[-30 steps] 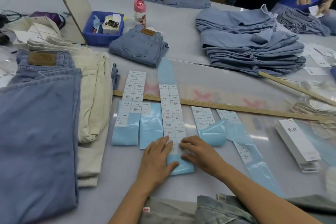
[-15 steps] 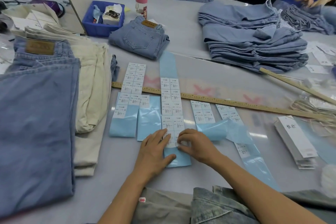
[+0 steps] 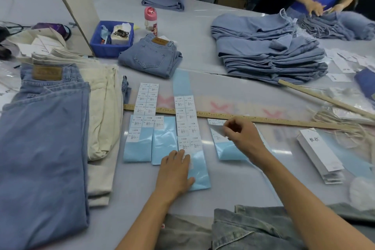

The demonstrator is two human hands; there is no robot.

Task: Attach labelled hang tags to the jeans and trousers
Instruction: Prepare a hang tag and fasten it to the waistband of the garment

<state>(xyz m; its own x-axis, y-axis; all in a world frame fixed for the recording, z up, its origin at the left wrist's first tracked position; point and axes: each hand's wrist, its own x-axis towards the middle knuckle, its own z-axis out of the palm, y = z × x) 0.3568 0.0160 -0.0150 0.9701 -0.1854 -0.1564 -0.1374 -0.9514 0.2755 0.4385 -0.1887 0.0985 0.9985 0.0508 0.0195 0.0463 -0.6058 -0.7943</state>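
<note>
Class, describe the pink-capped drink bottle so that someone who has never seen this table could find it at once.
Start at the blue plastic bin by the leaning board at the table's far left. Just right of it, behind the small folded jeans with the brown waist patch, stands the bottle. It is the only upright clear container there, with a pink cap and a pink bear picture on its side.

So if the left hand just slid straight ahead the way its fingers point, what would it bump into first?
The left hand lies flat, fingers pointing away from the person, along the long label strip. It would probably just slide over those white stickers first. The first raised thing ahead looks like the wooden ruler.
</note>
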